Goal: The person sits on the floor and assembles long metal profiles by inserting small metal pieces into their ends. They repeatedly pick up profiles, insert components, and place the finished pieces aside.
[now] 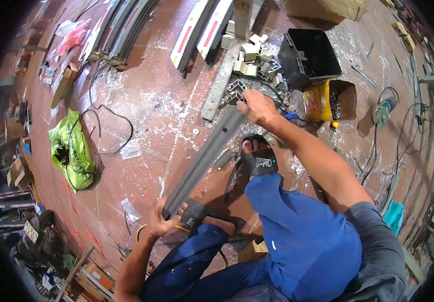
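A long grey metal profile lies slantwise between my two hands, in front of my legs. Its near end rests in my left hand, whose fingers are wrapped around it. At the far end, my right hand grips it with bent fingers, partly hiding that tip. A dark slot or hole shows on the profile's face near the right hand. Just beyond that hand is a heap of short cut profile pieces, beside a flat metal bar on the floor. My sandalled right foot is close to the profile.
A black bin and a cut-open yellow container with small metal parts stand to the right. Farther right lies an angle grinder with its cord. Long wrapped profiles are at the back; a green bag sits left.
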Action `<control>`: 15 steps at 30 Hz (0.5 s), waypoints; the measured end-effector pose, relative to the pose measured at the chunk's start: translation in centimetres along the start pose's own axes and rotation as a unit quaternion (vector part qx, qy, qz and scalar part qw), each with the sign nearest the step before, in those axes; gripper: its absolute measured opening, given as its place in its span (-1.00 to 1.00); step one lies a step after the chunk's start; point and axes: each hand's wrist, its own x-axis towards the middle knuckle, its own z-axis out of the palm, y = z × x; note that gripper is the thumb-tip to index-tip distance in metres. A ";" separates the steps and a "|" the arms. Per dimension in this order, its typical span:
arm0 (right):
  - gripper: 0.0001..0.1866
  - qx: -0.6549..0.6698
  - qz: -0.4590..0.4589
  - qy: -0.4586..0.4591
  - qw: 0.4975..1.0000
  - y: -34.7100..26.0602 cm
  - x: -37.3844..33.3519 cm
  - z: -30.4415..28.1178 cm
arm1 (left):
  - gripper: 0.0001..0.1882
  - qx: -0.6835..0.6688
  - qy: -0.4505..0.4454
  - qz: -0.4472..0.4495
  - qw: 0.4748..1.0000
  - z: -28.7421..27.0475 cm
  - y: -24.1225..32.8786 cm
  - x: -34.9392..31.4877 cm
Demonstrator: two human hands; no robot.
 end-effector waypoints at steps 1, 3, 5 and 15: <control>-0.45 0.013 0.004 0.003 1.000 -0.4 -0.4 -0.1 | -0.33 0.078 -0.015 0.001 0.997 -0.3 -1.9 -0.4; -0.51 0.037 0.017 0.013 0.999 -0.6 -1.5 -1.1 | -0.21 0.193 0.009 -0.001 0.981 -0.4 -5.7 -2.0; -0.58 0.177 0.052 0.033 0.982 0.5 -4.2 -2.5 | -0.22 0.138 -0.033 -0.024 0.990 -0.2 -4.4 -1.7; -0.61 0.657 0.231 0.028 0.717 3.7 -14.0 -7.2 | -0.38 0.015 -0.114 -0.144 0.983 -2.0 -6.5 2.5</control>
